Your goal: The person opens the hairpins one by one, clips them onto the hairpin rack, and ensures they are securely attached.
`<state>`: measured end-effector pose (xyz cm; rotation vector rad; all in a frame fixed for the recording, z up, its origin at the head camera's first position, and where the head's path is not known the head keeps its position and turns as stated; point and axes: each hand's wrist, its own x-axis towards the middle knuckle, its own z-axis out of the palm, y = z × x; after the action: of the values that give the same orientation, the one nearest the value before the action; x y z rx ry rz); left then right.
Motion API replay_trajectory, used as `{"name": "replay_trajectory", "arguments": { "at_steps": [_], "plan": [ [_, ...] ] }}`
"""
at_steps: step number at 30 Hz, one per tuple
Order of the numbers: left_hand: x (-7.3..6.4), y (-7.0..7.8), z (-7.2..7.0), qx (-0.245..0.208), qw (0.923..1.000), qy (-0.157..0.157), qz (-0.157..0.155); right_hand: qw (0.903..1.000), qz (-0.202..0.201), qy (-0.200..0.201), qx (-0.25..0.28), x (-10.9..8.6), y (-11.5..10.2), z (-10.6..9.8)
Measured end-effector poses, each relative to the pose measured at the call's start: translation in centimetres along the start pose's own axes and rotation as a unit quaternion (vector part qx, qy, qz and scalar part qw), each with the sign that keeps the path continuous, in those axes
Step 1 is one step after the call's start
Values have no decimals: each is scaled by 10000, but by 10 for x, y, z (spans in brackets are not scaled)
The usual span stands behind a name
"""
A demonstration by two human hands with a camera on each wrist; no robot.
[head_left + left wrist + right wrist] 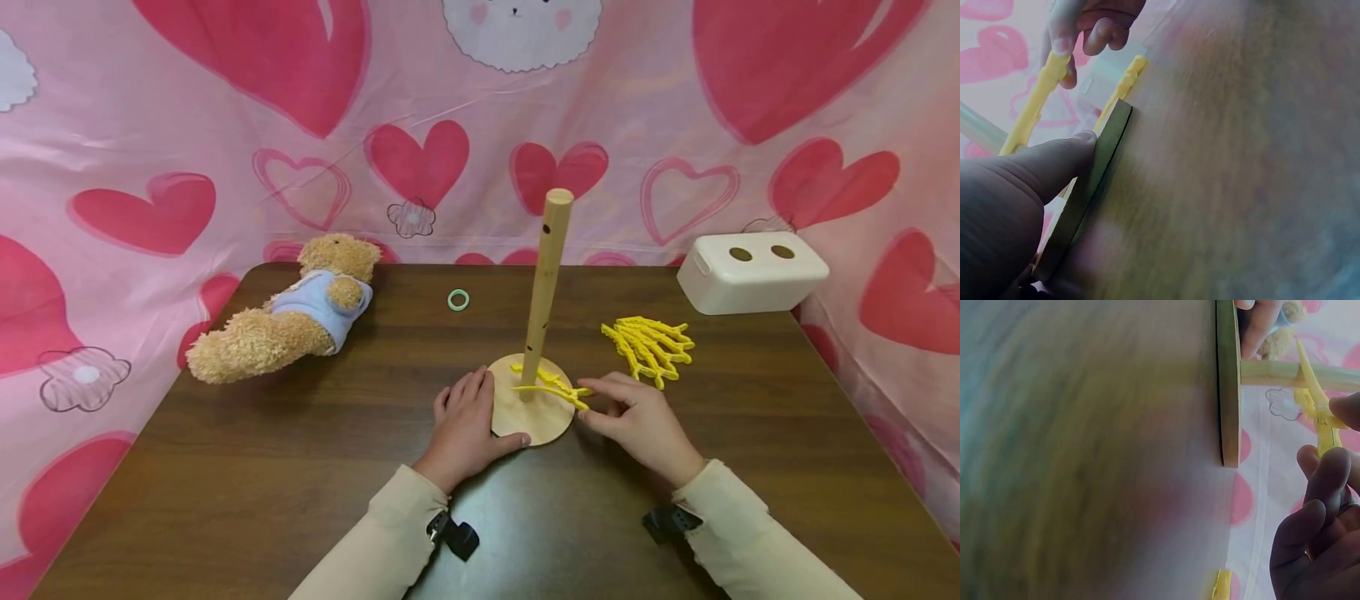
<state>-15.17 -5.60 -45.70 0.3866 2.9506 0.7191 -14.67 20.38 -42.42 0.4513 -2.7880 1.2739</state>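
Your left hand (468, 425) rests at the near-left edge of a round wooden base (546, 425), fingers loosely extended along the side and thumb lying over the front rim, apparently to steady it. Opposite, your right hand (637, 421) holds a yellow branched piece (575, 395) pinched between thumb and fingertips, its far end reaching across the foot of the upright wooden post (544, 292) above the base; whether it touches the wood, you cannot tell from these views. The work looks to be in its opening stage: the post stands upright on its base and 1 piece is in hand, but none is seen seated in the post's dark holes. Just beyond your right hand, a pile of yellow pieces (651, 340) lies on the brown table (315, 467), untouched and seemingly all left to do, too overlapped to count. Farther back, a pale green ring (450, 304) lies flat behind the base, a teddy bear (315, 308) reclines at left, and a white box (753, 287) with 2 round holes sits at far right, before a heart-print backdrop (525, 100).
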Motion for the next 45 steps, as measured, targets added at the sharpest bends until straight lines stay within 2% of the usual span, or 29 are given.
{"name": "replay_trajectory", "arguments": {
  "at_steps": [14, 28, 37, 45],
  "plan": [
    [1, -1, 0, 113, 9999, -102, 28, 10000, -45, -22, 76, 6, -5, 11],
    [1, -2, 2, 86, 9999, 19, 91, 9997, 39, -144, 185, 9, -9, 16],
    [1, -2, 2, 90, 9999, 84, 116, 9971, 497, -188, 541, 8, -10, 16],
    [1, -1, 3, 73, 9999, 102, 115, 9945, 686, -133, 776, 6, -10, 18]
  ]
}}
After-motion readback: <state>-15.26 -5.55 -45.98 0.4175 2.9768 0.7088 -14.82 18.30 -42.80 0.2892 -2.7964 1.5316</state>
